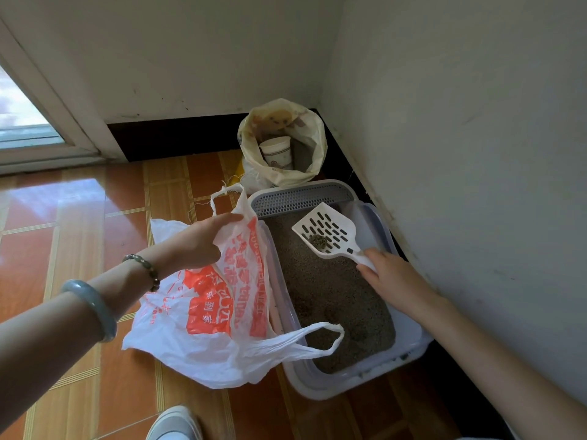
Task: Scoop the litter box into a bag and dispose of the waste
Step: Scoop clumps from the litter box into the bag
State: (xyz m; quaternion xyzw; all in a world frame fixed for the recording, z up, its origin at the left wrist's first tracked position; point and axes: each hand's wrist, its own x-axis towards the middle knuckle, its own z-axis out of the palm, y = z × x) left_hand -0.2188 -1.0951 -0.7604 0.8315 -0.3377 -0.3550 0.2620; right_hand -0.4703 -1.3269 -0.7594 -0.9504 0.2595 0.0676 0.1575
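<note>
A white litter box (409, 338) with grey litter (330, 290) sits on the floor against the right wall. My right hand (390, 274) grips the handle of a white slotted scoop (327, 230), held above the litter with a dark clump of waste in it. My left hand (203, 239) holds the upper edge of a white plastic bag with red print (216, 306), just left of the box. One bag handle drapes over the box's near rim.
An open sack (282, 144) with a white cup (276, 150) inside stands in the corner behind the box. Orange tiled floor (104, 223) spreads to the left. A door frame (47, 115) is at far left. My shoe (174, 423) shows at the bottom.
</note>
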